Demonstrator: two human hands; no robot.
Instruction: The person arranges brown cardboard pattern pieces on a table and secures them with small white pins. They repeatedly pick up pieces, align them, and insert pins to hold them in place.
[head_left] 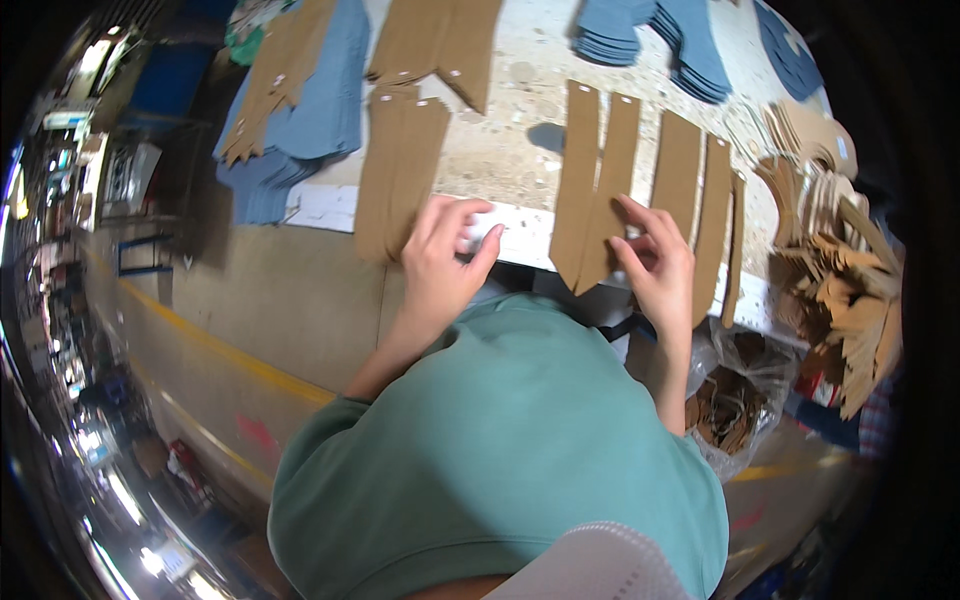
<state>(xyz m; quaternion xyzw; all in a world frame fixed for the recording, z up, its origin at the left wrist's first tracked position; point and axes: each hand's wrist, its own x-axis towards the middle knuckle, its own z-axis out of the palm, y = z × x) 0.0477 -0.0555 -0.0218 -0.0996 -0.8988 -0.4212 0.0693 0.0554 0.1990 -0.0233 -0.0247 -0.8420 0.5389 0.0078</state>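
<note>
My left hand [440,255] is at the table's near edge, beside a stack of brown fabric pieces [405,160]. Its fingers are loosely curled, with a gap between thumb and forefinger, and I make out nothing held. Over a long brown piece with a pointed near end [585,225] is my right hand [660,265]. Its thumb and forefinger are apart, the tips at that piece's right edge; whether they touch it I cannot tell. Further brown strips [678,160] lie right of it, some reaching past the table edge. Small white tags mark the far ends of several pieces.
Blue cut pieces lie in stacks at the left [325,100] and far side [700,60] of the worn white table [500,150]. Bundled brown and beige pieces [835,270] crowd the right end. Below hangs a clear plastic bag [735,400] of brown scraps.
</note>
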